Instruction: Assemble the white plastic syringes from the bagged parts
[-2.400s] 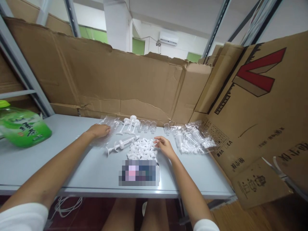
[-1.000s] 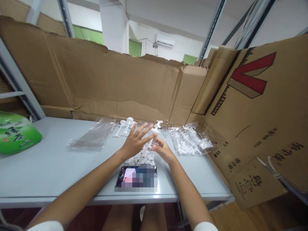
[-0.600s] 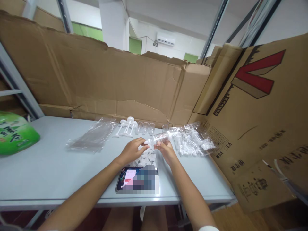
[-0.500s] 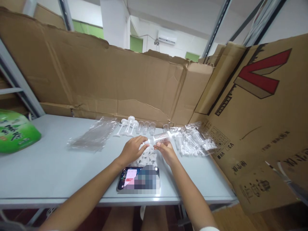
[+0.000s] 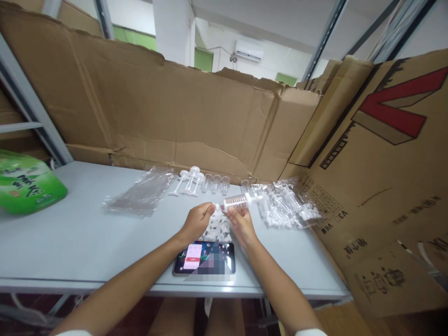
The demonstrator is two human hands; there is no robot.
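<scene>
My right hand (image 5: 237,221) is closed around the barrel of a clear plastic syringe (image 5: 239,201), held level above the table. My left hand (image 5: 198,219) pinches at the syringe's tip with a small white part between its fingertips. Below both hands lies a heap of small white plastic caps (image 5: 217,228). Behind them stand white plungers (image 5: 189,179) and a row of clear tubes (image 5: 215,183).
A phone (image 5: 205,263) lies near the grey table's (image 5: 87,242) front edge. An empty clear bag (image 5: 140,195) lies left of centre, a bag of syringes (image 5: 287,207) at the right. A green packet (image 5: 26,186) sits far left. Cardboard walls (image 5: 168,116) enclose back and right.
My left hand left the clear bag and came to the middle. My right hand picked the syringe up off the table, and both hands now work at its tip.
</scene>
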